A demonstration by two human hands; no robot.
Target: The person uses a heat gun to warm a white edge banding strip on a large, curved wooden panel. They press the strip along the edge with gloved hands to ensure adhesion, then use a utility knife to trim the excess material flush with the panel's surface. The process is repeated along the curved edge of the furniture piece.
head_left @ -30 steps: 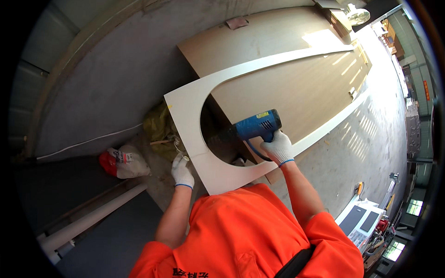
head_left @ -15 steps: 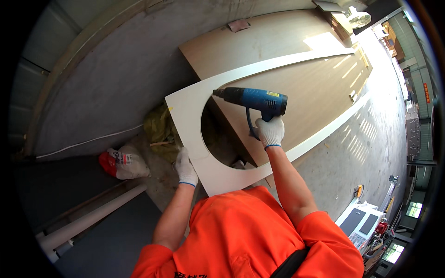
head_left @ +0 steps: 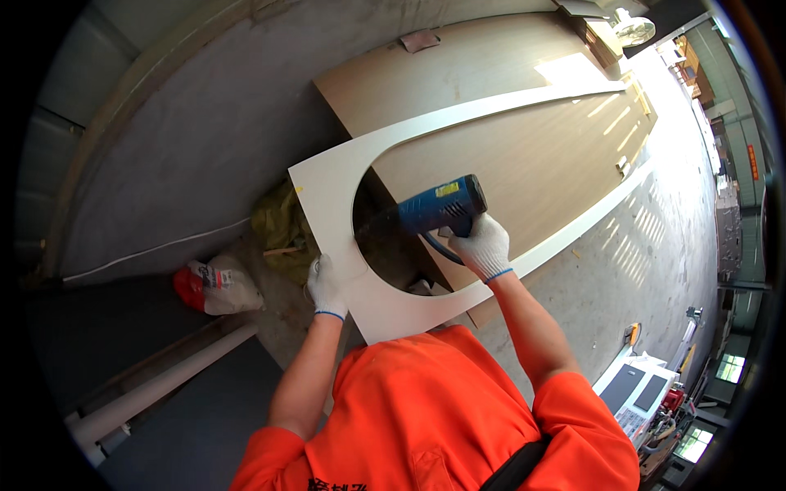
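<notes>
A blue heat gun (head_left: 432, 206) is in my gloved right hand (head_left: 485, 247), its fingers wrapped round the handle. The dark nozzle points left and down, close to the inner edge of the round cutout in a long white panel (head_left: 393, 314). Whether nozzle and edge touch, I cannot tell. My gloved left hand (head_left: 327, 288) grips the panel's left outer edge, with some fingers hidden behind it. The panel lies in front of me, its two long sides running away to the far right.
Brown boards (head_left: 483, 61) lie beneath and beyond the panel. Left of it are a yellow-green sack (head_left: 278, 221), a red and white bag (head_left: 221, 286) and a thin white cable (head_left: 164, 254) along the wall. A white machine (head_left: 634, 389) stands at the right. A fan (head_left: 634, 33) stands far back.
The heat gun has moved down and left along the cutout's edge, its nozzle now tilting downward. My right hand has turned and lowered with it. The left hand stays on the panel's edge.
</notes>
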